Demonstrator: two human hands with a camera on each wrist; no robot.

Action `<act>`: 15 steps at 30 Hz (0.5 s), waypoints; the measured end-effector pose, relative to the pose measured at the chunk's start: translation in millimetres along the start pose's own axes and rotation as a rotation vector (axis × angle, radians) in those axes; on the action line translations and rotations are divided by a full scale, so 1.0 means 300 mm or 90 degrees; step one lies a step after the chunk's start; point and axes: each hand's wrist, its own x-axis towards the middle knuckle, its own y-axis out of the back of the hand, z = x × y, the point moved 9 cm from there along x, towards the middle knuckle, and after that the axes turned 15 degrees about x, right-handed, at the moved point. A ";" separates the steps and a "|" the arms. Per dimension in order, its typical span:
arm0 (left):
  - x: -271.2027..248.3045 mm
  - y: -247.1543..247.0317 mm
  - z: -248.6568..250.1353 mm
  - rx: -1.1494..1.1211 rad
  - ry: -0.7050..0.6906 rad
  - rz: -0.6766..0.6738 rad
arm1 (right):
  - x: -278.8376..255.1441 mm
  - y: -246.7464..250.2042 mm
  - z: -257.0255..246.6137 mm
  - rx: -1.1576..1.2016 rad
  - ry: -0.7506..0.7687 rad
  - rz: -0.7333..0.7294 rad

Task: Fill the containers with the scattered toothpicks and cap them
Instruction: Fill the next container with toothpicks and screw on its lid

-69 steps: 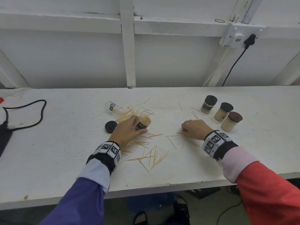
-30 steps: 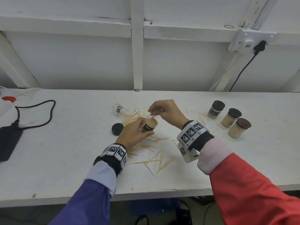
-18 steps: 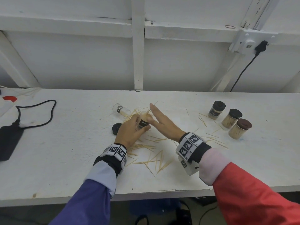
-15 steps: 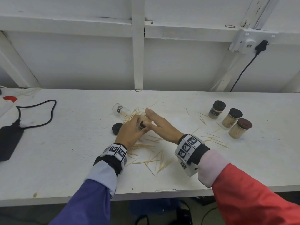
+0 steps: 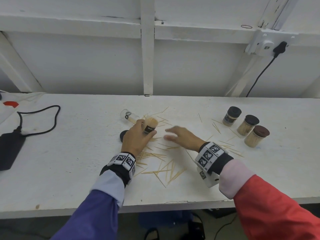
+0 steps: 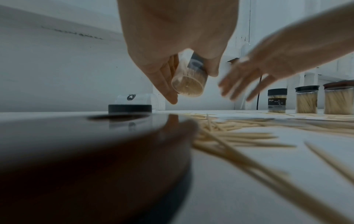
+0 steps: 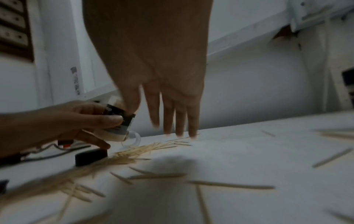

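Cable (image 5: 39, 118) loops at the far left of the bench (image 5: 69, 153), running to a dark flat pack (image 5: 9, 149) at the edge of my head view. Moving right, I see a clear empty vial (image 5: 129, 115) lying on its side toward the wall, and a black cap (image 5: 123, 135) flat on the bench just beside my left hand (image 5: 136, 137). That hand is wrapped round an open jar (image 5: 150, 125), thumb on one side and fingers on the other; the jar is lifted off the bench and tilted, its mouth packed with toothpick ends, and the left wrist view shows its clear base full of them as well. Loose toothpicks (image 5: 161, 163) lie scattered under and in front of both hands, thickest near the left wrist, with a thinner scatter trailing off to the right. My right hand (image 5: 183, 138) hangs just right of the jar, apart from it, palm down, fingers straight and spread and holding nothing; it is blurred, and in the right wrist view the fingertips (image 7: 180, 130) sit close above the bench near a few sticks, though I cannot tell whether they touch. Farther right, well apart from the hands, three capped jars (image 5: 247, 126) stand upright in a diagonal row, each full of toothpicks, two with black caps and the nearest with a brown one. On the wall above them a black plug (image 5: 278, 47) sits in a white socket.
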 end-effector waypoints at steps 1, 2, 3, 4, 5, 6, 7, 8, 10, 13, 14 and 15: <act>-0.001 -0.002 0.000 0.003 0.001 -0.004 | -0.014 -0.041 0.028 -0.068 -0.045 -0.076; -0.001 -0.005 0.002 0.007 0.000 -0.011 | -0.036 -0.078 0.049 -0.126 -0.068 -0.137; 0.000 -0.010 0.002 0.012 -0.003 -0.016 | -0.057 -0.107 0.059 -0.179 -0.068 -0.175; 0.001 -0.013 0.002 0.016 -0.006 -0.018 | -0.075 -0.129 0.061 -0.222 -0.053 -0.195; 0.003 -0.017 0.000 0.018 -0.008 -0.019 | -0.090 -0.144 0.057 -0.249 -0.032 -0.201; 0.003 -0.019 -0.001 0.021 -0.010 -0.019 | -0.104 -0.157 0.053 -0.264 -0.010 -0.202; 0.004 -0.021 -0.002 0.023 -0.011 -0.020 | -0.116 -0.166 0.054 -0.273 0.007 -0.204; 0.004 -0.025 -0.003 0.023 -0.011 -0.023 | -0.130 -0.174 0.055 -0.282 0.022 -0.207; 0.006 -0.030 -0.004 0.024 -0.011 -0.032 | -0.147 -0.182 0.060 -0.296 0.052 -0.209; 0.005 -0.035 -0.005 0.030 -0.008 -0.045 | -0.157 -0.179 0.052 -0.255 0.083 -0.191; 0.004 -0.035 -0.005 0.032 -0.008 -0.048 | -0.159 -0.175 0.045 -0.238 0.089 -0.185; 0.003 -0.036 -0.004 0.033 -0.009 -0.049 | -0.160 -0.170 0.037 -0.225 0.093 -0.179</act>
